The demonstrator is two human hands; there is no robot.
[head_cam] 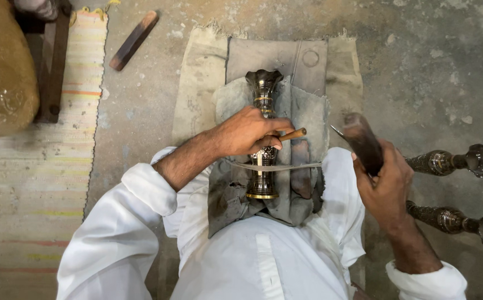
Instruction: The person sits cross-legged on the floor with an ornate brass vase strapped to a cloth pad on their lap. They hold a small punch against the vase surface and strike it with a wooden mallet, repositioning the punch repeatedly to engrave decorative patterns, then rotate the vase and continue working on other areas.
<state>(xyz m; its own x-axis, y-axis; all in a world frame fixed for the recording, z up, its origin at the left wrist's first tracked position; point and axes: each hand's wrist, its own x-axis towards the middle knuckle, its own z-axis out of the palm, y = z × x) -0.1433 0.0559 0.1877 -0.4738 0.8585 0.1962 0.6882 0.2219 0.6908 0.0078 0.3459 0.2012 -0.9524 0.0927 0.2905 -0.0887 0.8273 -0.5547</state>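
A vase [262,139] lies on a cloth [302,111] at centre; two more vases [452,161] lie right, a rug [30,166] left.

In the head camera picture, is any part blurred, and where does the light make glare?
Head view: the right hand and its dark mallet look slightly motion-blurred; the left hand, which grips a wooden-handled tool, is sharp. Glare spots shine on the brass vase and on the two vases lying at the right. Lighting is soft, shadows faint.
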